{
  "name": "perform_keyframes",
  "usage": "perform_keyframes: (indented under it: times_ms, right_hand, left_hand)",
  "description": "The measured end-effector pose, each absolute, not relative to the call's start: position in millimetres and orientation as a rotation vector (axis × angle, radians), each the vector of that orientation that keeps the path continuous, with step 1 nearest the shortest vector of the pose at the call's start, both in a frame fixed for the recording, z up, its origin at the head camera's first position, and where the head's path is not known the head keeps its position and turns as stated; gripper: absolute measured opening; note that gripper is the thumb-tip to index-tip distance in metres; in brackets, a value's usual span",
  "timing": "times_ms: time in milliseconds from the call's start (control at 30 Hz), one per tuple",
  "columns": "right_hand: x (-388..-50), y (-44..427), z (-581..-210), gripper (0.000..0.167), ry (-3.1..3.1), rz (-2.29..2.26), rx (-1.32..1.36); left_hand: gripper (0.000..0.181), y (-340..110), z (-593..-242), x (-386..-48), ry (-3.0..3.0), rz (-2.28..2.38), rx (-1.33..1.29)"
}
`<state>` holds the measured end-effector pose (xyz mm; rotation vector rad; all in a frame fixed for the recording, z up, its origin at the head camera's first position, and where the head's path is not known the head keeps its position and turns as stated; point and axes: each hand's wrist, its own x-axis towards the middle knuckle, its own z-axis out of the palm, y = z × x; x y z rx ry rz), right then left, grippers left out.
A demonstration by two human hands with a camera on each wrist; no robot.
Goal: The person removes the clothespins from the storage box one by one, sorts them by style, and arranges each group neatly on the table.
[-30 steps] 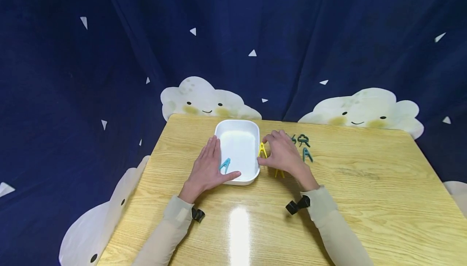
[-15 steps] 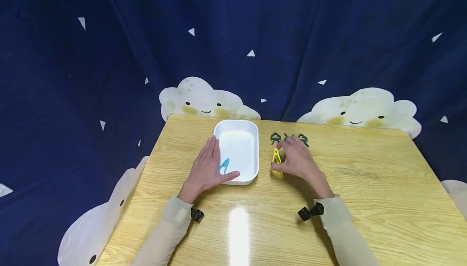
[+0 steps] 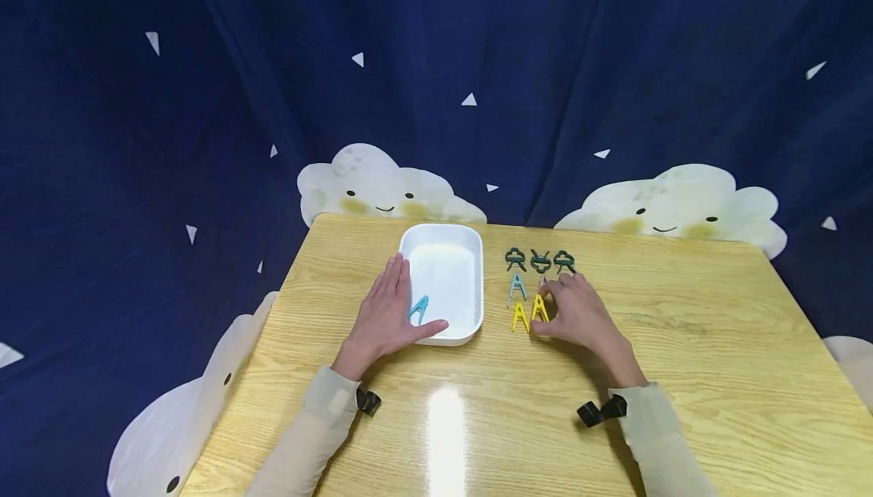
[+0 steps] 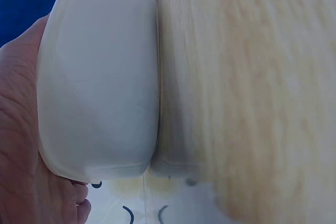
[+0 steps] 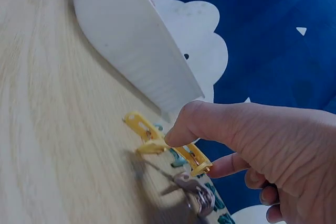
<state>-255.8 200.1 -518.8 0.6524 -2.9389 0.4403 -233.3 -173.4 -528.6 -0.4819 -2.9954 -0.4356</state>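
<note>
My left hand [image 3: 390, 315] rests against the left side and near corner of a white tray [image 3: 450, 266], fingers straight and thumb out over the near rim. Inside the tray, beside that thumb, lies a light blue clothespin [image 3: 420, 307]. My right hand [image 3: 580, 311] pinches a yellow clothespin [image 5: 193, 158] between thumb and fingertips, low at the table. Just left of it is a second yellow clothespin [image 3: 520, 317]. Behind these lie a blue clothespin [image 3: 517, 288] and a pinkish-brown one [image 5: 197, 190], the latter partly covered by my fingers in the head view.
Three dark green clips [image 3: 541, 261] lie in a row on the wooden table [image 3: 682, 345], toward its far edge. A dark blue curtain [image 3: 436, 65] with white clouds hangs behind the table.
My right hand has carried the yellow clothespin rightward from beside the tray's right rim to beside the other yellow one. The left hand and tray stay put.
</note>
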Motion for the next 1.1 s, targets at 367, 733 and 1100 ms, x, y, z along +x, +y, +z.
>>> perform_keyframes:
  times_ms: [367, 733, 1100]
  right_hand:
    - [-254.2, 211.9, -520.2, 0.049, -3.018, 0.401, 0.635]
    - [-255.2, 217.0, -518.2, 0.057, -3.049, 0.366, 0.646]
    - [-248.2, 208.2, -505.8, 0.056, -2.988, 0.419, 0.649]
  left_hand:
    - [0.140, -173.5, -527.8, -233.0, -3.003, -0.441, -0.479]
    - [0.140, -173.1, -528.0, -233.7, -3.014, -0.442, -0.469]
    - [0.141, -173.0, -528.3, -233.7, -3.002, -0.431, -0.476]
